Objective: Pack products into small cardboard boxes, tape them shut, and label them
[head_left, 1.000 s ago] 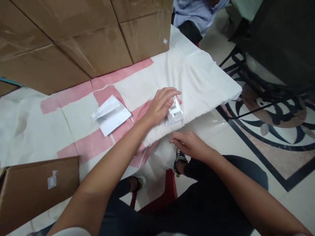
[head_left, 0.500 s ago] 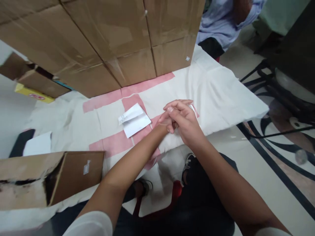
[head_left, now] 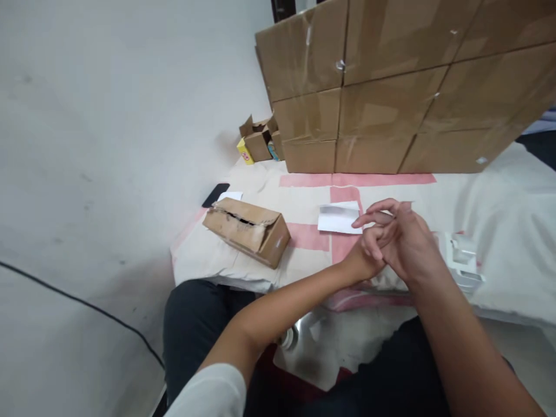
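Note:
My left hand (head_left: 364,262) and my right hand (head_left: 406,243) are close together over the front of the cloth-covered surface (head_left: 304,202). The right hand overlaps the left and touches it, with its fingers loosely bent and apart. Most of the left hand's fingers are hidden behind it. A faint pale edge shows at the right thumb tip, too small to name. A folded sheet of white paper (head_left: 339,219) lies just beyond the hands. Right of them stands a white tape dispenser (head_left: 467,260), partly behind my right wrist.
A big taped cardboard panel (head_left: 377,110) stands at the back. Left lies a worn cardboard box (head_left: 249,231), with a dark flat object (head_left: 216,195) and white paper (head_left: 230,196) behind it. Small cartons (head_left: 260,142) and a yellow box (head_left: 245,152) sit by the wall (head_left: 130,116).
The view has swung to the left, bringing the wall and whole worn box into sight. My hands remain together, and the tape dispenser now shows more fully beside my right wrist.

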Tool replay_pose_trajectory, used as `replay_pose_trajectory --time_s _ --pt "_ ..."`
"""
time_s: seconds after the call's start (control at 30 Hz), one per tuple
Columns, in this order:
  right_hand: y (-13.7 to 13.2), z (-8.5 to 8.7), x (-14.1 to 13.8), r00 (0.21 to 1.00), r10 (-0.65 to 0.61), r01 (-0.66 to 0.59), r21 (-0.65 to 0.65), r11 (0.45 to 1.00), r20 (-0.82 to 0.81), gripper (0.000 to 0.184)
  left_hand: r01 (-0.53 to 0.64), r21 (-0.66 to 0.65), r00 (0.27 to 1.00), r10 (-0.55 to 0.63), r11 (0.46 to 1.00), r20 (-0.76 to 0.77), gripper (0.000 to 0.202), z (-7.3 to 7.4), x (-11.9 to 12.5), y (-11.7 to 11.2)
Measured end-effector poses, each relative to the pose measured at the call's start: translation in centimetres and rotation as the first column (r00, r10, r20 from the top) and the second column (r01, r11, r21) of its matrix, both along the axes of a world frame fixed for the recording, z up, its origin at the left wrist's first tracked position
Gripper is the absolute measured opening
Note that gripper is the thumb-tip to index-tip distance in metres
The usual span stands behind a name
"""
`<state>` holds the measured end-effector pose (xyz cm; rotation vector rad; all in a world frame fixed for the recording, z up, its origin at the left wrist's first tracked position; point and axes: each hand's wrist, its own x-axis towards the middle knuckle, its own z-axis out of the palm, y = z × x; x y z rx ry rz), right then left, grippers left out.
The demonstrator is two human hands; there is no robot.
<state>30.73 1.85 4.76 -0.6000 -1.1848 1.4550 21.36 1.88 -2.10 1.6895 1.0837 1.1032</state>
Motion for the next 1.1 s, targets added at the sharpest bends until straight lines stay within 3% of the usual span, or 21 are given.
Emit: replay_pose_trajectory --time_s 0.1,0.2,0.3,0.4,0.53,0.7,0.8,0.9,1.03,1.1 --pt "-1.2 -0.4 -3.3 0.972 0.206 -0.211 0.035 0.977 0.116 0.044 0.052 -0.050 0.996 -0.048 0.997 0.075 0.019 1.4 -6.2 -3.9" --pt "-2.5 0.0 -6.9 0.916 0.287 -0.320 0.078 0.944 0.279 0.043 0.078 -0.203 0.996 -0.065 0.976 0.068 0.022 2.8 -12.7 -8.3" --pt "-4.4 1.8 -10.5 0.822 0.268 -0.387 0.147 0.910 0.502 0.046 0.082 -0.237 0.995 -0.065 0.968 0.077 0.035 3.6 -18.1 -11.3" --pt "-6.4 3.3 -13.4 0.757 0.149 -0.403 0.274 0.873 0.636 0.056 0.183 -0.272 0.940 -0.087 0.945 0.329 0.056 3.7 -21.5 -12.2" --pt "-7.3 2.7 -15.6 0.742 0.027 -0.413 0.425 0.806 0.670 0.063 0.389 -0.330 0.813 -0.153 0.860 0.561 0.059 3.4 -24.0 -12.1" --pt "-5.6 1.0 -17.6 0.666 -0.083 -0.509 0.532 0.677 0.742 0.063 0.474 -0.283 0.676 -0.139 0.834 0.723 0.077 3.3 -26.2 -12.8" --pt "-4.6 0.7 -19.1 0.668 -0.188 -0.528 0.636 0.563 0.720 0.063 0.466 -0.338 0.681 -0.088 0.818 0.727 0.059 3.6 -27.3 -13.4" --pt "-4.1 0.4 -19.9 0.684 -0.211 -0.551 0.684 0.477 0.698 0.063 0.444 -0.405 0.717 -0.046 0.800 0.695 0.048 3.2 -28.5 -13.7" --pt "-4.4 -0.2 -19.6 0.656 -0.236 -0.607 0.687 0.399 0.717 0.070 0.506 -0.417 0.754 -0.153 0.755 0.639 0.060 1.6 -29.6 -14.0" --pt "-4.8 -0.6 -19.3 0.635 -0.297 -0.618 0.699 0.360 0.713 0.070 0.586 -0.426 0.729 -0.219 0.689 0.649 0.071 0.8 -29.5 -14.3"
